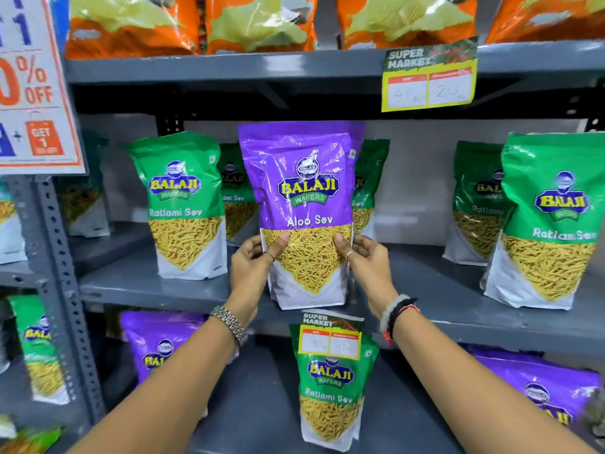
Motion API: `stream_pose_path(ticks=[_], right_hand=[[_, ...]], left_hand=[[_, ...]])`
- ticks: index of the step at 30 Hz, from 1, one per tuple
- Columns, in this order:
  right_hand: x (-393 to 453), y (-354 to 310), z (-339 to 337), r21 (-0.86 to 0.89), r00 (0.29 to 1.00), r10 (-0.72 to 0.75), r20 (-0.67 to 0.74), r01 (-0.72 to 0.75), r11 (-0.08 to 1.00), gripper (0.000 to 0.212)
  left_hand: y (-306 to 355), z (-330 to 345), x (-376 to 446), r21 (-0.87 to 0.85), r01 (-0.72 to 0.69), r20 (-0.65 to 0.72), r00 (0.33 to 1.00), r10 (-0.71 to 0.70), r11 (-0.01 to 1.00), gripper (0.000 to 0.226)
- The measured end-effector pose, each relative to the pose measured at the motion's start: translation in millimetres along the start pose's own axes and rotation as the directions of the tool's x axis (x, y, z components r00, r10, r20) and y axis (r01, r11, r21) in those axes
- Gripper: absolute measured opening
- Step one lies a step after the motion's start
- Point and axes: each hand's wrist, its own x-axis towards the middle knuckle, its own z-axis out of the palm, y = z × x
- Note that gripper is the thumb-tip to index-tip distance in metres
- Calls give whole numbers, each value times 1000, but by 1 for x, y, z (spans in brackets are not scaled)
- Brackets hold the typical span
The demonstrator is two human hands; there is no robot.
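Both hands hold the purple bag (302,204) upright in front of the middle shelf (137,286). The left hand (252,267) grips its lower left edge and the right hand (368,260) grips its lower right edge. Each hand has the thumb on the front and the fingers behind. The bottom of the bag is level with the front edge of this shelf; I cannot tell if it rests there or hangs just before it. Its top comes close under the upper shelf (229,70), with only a narrow gap.

The grey board of the middle shelf shows on both sides of the bag, wider on the right, up to the far green bag (550,221). On the left, the near green bag (185,204) stands near the left hand. The back green bags (234,191) are partly hidden behind the purple bag.

The upper price tag (429,77) hangs above and to the right. The lower price tag (330,335) hangs under the bag and covers the top of the low green bag (330,398). The numbers on both tags are too faint to read. The sale sign (32,86) is cut off at the left border, and the orange bags (131,24) are cut off at the top.
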Motion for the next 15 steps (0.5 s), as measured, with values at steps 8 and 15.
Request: stream_pose_path(ticks=[8,15], right_hand=[[-60,-13,56,146,993,-14,116,-3,989,26],[-110,30,84,112,954,-5,300,-30,993,41]], left_hand=[[35,-68,-42,81,-196,-90,975,203,977,28],[12,-141,-89,331,-239,-123,948,293,913,21]])
